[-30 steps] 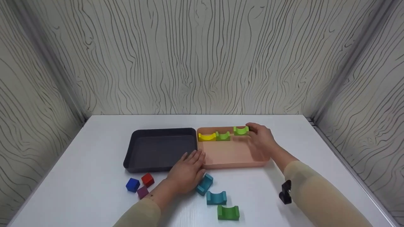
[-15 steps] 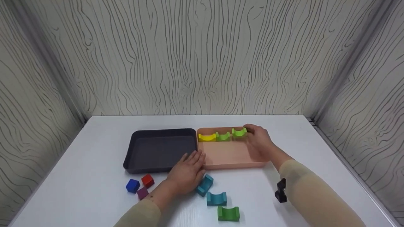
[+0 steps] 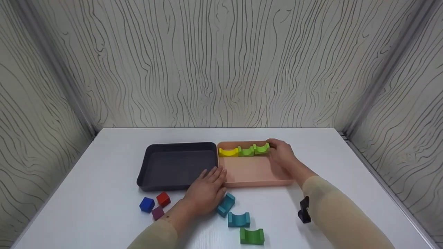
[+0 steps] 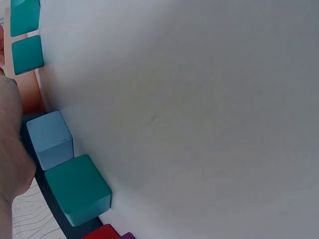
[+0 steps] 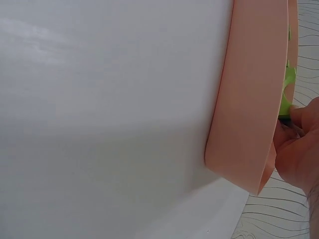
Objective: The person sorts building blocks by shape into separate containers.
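Observation:
My right hand (image 3: 282,153) pinches the right end of a lime green block with a curved notch (image 3: 261,149), at the back of the pink tray (image 3: 256,184). That block now sits beside a green notched block (image 3: 246,151) and a yellow notched block (image 3: 228,153), tilted slightly. In the right wrist view the held lime green block (image 5: 288,92) shows past the tray wall. My left hand (image 3: 204,192) lies with extended fingers across the near corners where the dark tray (image 3: 141,173) meets the pink one; its palm underside is hidden.
Right of my left hand lie two teal notched blocks (image 3: 238,220) and a green one (image 3: 252,236). Blue (image 3: 147,204), red (image 3: 163,199) and purple (image 3: 158,212) cubes are on its left. The left wrist view adds a light blue block (image 4: 50,139) and a green-teal block (image 4: 79,190).
My right hand has moved left and down with the lime green block, bringing it up against the green block in the row. My left hand has stayed in place.

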A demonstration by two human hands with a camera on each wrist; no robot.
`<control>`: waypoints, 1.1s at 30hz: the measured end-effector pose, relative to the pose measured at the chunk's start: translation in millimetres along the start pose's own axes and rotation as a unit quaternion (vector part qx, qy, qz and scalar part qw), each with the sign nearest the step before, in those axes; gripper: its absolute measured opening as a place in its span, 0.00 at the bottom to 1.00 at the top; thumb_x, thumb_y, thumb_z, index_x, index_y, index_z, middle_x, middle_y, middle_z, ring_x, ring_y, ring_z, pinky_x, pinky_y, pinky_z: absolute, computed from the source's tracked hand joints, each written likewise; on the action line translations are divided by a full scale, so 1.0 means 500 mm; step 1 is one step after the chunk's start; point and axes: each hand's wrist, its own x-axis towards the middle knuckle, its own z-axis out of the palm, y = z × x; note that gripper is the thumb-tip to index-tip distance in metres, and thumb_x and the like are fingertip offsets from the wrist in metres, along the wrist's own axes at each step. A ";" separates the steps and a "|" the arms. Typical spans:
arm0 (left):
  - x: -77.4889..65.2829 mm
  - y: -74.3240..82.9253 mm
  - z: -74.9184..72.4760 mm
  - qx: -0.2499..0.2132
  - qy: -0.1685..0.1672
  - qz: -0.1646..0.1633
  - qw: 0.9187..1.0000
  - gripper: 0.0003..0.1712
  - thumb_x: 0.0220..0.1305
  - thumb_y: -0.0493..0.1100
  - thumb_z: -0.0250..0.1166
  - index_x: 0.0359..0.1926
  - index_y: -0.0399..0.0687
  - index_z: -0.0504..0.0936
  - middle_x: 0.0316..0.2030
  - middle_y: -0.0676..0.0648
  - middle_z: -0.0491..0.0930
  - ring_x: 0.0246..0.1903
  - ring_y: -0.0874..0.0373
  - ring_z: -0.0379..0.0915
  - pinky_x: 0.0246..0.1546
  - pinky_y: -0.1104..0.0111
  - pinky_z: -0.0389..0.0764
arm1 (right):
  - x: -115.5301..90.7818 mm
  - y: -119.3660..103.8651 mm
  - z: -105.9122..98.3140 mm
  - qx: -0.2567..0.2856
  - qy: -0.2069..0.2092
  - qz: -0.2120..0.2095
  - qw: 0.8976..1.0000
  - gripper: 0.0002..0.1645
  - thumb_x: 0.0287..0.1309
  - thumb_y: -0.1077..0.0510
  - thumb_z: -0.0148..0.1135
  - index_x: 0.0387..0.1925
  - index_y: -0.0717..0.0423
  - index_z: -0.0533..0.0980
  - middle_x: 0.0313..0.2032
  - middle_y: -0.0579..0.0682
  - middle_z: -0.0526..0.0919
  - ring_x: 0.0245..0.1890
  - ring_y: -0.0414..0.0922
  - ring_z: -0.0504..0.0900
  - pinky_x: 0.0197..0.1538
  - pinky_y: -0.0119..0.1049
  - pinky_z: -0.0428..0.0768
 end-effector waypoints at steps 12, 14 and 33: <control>0.002 0.001 0.001 0.000 -0.007 -0.006 1.000 0.39 0.84 0.61 0.48 0.85 0.51 0.54 0.84 0.50 0.51 0.82 0.51 0.47 0.80 0.47 0.50 | 0.003 0.011 0.013 0.035 -0.002 0.022 0.999 0.28 0.81 0.65 0.46 0.78 0.59 0.66 0.75 0.61 0.69 0.79 0.60 0.61 0.80 0.54 0.58; 0.002 0.001 0.001 -0.001 -0.006 -0.006 1.000 0.39 0.84 0.61 0.48 0.85 0.52 0.54 0.84 0.50 0.51 0.82 0.52 0.47 0.80 0.47 0.50 | 0.003 0.012 0.014 0.039 0.000 0.021 0.999 0.28 0.81 0.65 0.46 0.77 0.58 0.67 0.75 0.61 0.70 0.79 0.60 0.61 0.80 0.54 0.58; 0.001 0.003 -0.004 -0.007 -0.012 -0.010 1.000 0.39 0.84 0.61 0.49 0.86 0.52 0.53 0.84 0.50 0.51 0.83 0.52 0.46 0.80 0.48 0.49 | 0.009 0.023 0.026 0.036 0.027 -0.005 0.999 0.27 0.78 0.66 0.51 0.74 0.59 0.71 0.71 0.61 0.73 0.75 0.60 0.67 0.78 0.54 0.64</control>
